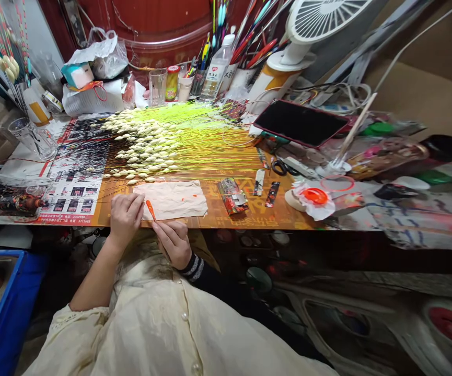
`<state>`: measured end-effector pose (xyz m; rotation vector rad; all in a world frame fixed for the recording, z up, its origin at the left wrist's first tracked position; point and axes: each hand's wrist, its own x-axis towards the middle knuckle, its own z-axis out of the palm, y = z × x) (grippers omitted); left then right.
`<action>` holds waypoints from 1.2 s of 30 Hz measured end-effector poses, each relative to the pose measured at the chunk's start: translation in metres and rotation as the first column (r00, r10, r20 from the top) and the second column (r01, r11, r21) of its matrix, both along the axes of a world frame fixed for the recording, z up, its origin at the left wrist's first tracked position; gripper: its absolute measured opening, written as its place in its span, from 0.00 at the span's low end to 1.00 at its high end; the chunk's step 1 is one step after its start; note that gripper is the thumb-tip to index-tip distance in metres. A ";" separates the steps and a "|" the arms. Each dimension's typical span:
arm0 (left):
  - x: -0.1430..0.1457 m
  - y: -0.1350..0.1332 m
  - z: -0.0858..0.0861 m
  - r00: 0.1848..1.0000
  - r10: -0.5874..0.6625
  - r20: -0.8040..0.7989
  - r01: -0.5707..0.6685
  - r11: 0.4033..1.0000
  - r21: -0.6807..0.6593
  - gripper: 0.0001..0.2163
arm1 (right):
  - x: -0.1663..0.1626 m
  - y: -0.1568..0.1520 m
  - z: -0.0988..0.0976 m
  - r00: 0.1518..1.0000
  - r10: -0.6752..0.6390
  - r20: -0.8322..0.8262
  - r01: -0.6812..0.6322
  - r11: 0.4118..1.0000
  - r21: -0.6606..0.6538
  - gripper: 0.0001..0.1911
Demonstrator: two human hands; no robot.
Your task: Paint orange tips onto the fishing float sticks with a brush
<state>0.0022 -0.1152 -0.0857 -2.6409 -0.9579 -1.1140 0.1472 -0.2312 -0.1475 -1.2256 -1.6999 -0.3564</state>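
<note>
My right hand [174,244] is closed on a slim paintbrush [151,210], whose bright orange end points up and left over a paper towel [176,197]. Most of the handle is hidden by the fingers. Just left of it, my left hand [126,215] rests by the left edge of the towel, its fingers pressed together; what they hold, if anything, does not show. A few small orange marks dot the towel. Behind the hands lies a large pile of fishing floats [143,146] with pale bodies, dark thin stems to the left and yellow-green tips to the right.
Orange paint sits in a paper-lined dish [314,197] at the right. A small colourful box [232,196] lies beside the towel. A phone or tablet [301,122], a white fan [300,52], a bottle [218,68] and a glass mug [33,138] stand around the table.
</note>
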 end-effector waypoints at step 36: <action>-0.001 0.000 -0.002 1.000 0.002 -0.001 -0.002 1.000 0.005 0.14 | -0.003 0.001 -0.009 0.998 -0.052 0.032 0.054 0.998 -0.034 0.30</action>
